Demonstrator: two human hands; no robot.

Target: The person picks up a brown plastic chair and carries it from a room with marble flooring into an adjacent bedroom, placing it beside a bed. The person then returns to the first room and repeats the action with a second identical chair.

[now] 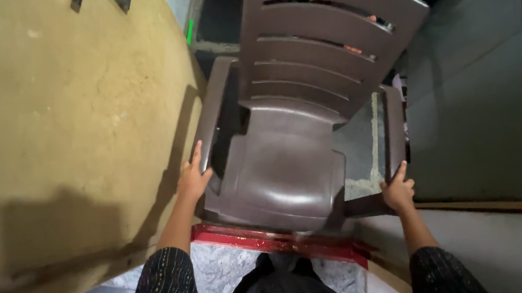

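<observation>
Left hand clamped on left armrest of brown plastic chair, right hand gripping right armrest, chair tilted between yellow wall and grey wall, front edge over red step, dark patterned sleeves below.

Dim indoor light, wide-angle view with edges bowed. Soft glare patch on the brown chair seat front. Dark shadow band of the chair and arm falls across the yellow wall at left. Right side murky grey. Slight motion blur at red step; grain throughout.
</observation>
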